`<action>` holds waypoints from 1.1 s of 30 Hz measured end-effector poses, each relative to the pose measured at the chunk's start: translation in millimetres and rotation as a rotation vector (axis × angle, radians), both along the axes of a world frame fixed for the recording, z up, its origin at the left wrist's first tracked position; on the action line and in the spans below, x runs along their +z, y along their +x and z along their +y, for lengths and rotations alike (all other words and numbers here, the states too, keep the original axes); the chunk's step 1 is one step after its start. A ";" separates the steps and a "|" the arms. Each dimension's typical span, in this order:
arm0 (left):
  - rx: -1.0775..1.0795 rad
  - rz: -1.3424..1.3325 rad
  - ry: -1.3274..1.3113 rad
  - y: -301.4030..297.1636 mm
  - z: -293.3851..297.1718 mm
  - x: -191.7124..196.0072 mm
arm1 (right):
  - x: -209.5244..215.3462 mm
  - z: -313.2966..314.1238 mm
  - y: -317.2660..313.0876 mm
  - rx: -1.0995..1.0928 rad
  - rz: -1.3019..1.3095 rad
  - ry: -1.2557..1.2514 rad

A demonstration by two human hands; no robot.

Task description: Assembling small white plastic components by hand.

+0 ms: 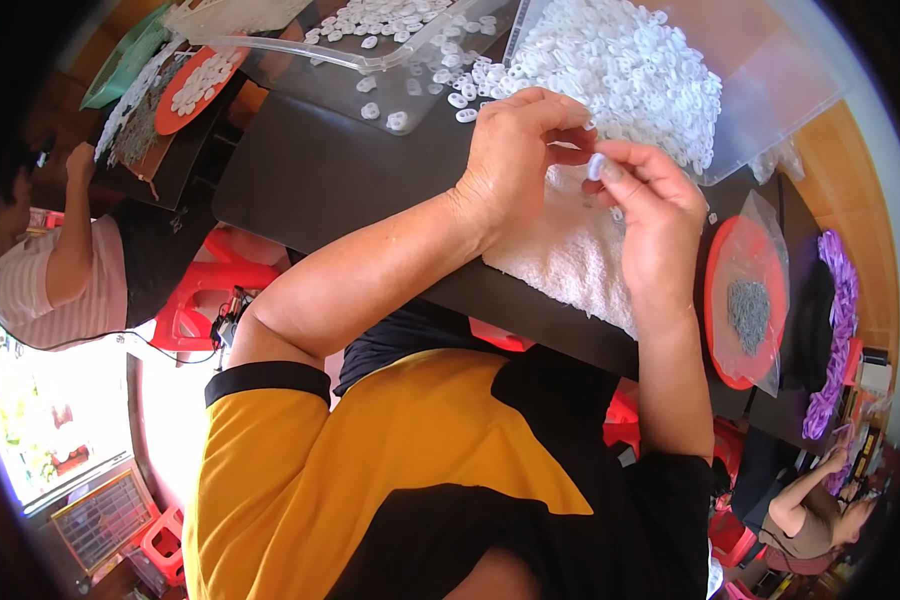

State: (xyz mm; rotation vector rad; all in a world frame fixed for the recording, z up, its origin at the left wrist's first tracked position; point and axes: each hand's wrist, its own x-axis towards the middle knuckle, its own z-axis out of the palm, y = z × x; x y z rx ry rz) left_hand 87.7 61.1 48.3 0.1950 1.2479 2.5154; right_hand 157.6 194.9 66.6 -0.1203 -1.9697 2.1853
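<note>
Over a white towel on the dark table, my two hands are close together. My right hand pinches a small white oval plastic piece between thumb and forefinger. Just left of it, my left hand is bent with its fingertips drawn together; what they hold, if anything, is too small to tell. Beyond the hands, a clear plastic bin contains a large heap of similar white pieces. Several loose ones lie beside the heap, near my left hand.
Another clear tray with scattered white pieces is at the far left. On the right, a red plate bears a plastic bag and small grey metal parts, beside a purple bundle. Other people sit left and lower right.
</note>
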 end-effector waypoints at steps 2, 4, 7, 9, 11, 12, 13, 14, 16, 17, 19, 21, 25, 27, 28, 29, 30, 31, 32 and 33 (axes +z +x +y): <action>-0.015 -0.003 0.001 2.4 0.6 1.6 | 0.2 9.7 -2.9 -0.031 -0.013 -0.019; -0.039 0.007 -0.008 4.0 1.2 0.0 | -1.0 12.2 -4.1 -0.036 -0.002 -0.043; -0.081 -0.030 0.039 2.7 2.1 -3.0 | -0.1 12.0 -3.0 -0.037 0.009 -0.070; -0.085 -0.036 0.048 1.0 2.7 -3.8 | 0.2 12.1 -1.6 -0.024 0.010 -0.066; -0.085 -0.042 0.057 0.2 2.3 -4.7 | -0.1 11.7 -1.5 0.003 0.021 -0.069; -0.098 -0.044 0.074 -0.1 2.3 -5.7 | -0.6 11.5 -1.6 0.028 0.029 -0.072; -0.110 -0.046 0.092 -0.4 2.2 -6.5 | -1.0 10.4 -1.5 0.029 0.029 -0.071; -0.108 -0.046 0.093 -0.7 2.3 -7.0 | -1.5 8.4 -1.0 0.040 0.029 -0.069; -0.149 -0.074 0.119 -1.6 2.1 -7.4 | -1.9 4.0 -0.6 0.054 0.029 -0.067; -0.145 -0.074 0.120 -2.1 1.5 -7.6 | -2.2 1.8 -0.3 0.052 0.031 -0.050; -0.186 -0.131 0.161 -2.3 1.1 -7.0 | -3.3 -3.7 1.3 0.053 0.032 -0.031; -0.164 -0.195 0.178 1.2 3.6 -0.3 | -5.8 -11.4 2.8 0.079 0.077 0.055; -0.178 -0.271 0.194 2.0 1.4 2.1 | -13.6 -25.3 4.7 0.097 0.122 0.238; -0.187 -0.254 0.188 0.5 1.0 -0.7 | -14.2 -27.9 5.4 0.067 0.097 0.240; -0.197 -0.262 0.167 0.8 1.3 -0.5 | -16.9 -27.4 5.5 0.055 0.081 0.229; -0.208 -0.269 0.145 1.2 1.5 0.2 | -19.0 -26.9 5.6 0.042 0.067 0.218; -0.210 -0.266 0.146 1.8 1.8 0.7 | -20.5 -27.0 5.9 0.040 0.070 0.219; -0.194 -0.266 0.131 2.7 1.8 1.4 | -21.8 -27.5 6.4 0.037 0.102 0.262; -0.178 -0.266 0.117 2.9 2.1 2.0 | -22.0 -27.4 6.5 0.034 0.133 0.304; -0.180 -0.263 0.116 2.6 2.1 0.4 | -20.0 -26.4 6.6 0.032 0.136 0.304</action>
